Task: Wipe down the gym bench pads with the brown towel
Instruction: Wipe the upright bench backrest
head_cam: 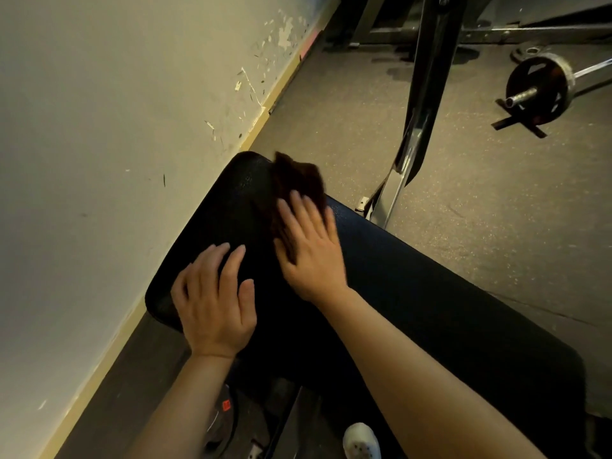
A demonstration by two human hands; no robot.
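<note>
A crumpled dark brown cloth towel (298, 190) lies on the black textured vinyl bench pad (231, 207), pressed flat under the right hand (309, 250). The left hand (215, 299) rests flat on the pad beside it, fingers straight, holding nothing. The towel looks soft, light and floppy, best held bunched under the palm.

Wall (99, 127): scuffed, on your left.
Barbell (536, 91): on the floor (463, 193), far right.
White shoe (361, 440): below you.
</note>
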